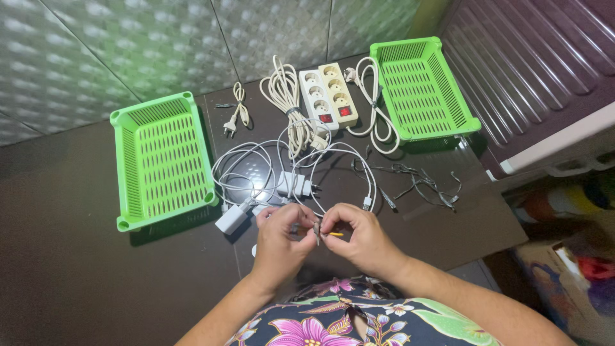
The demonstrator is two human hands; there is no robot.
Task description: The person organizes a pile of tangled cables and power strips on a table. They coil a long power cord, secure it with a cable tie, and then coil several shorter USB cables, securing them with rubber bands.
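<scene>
Pinching a Small Tie Over a Cluttered Dark Table

Dark table (96, 288) carried everything. Two green slotted baskets sat well apart: one (163, 160) at left, one (421, 86) at far right. Between them lay two white power strips (327, 95) side by side, then coiled white cables (285, 96), white chargers (295, 184) amid looped cords. Left hand (280, 240) and right hand (359, 237) met near the table's front edge, fingertips together, both pinching a thin twist tie (318, 232) with a yellowish end.

table (96, 288) — dark, glossy, reflective | baskets (163, 160) — bright green slotted plastic | power strips (327, 96) smooth white plastic | cables (285, 90) rubbery white | wall (128, 45) dimpled glossy tiles
</scene>
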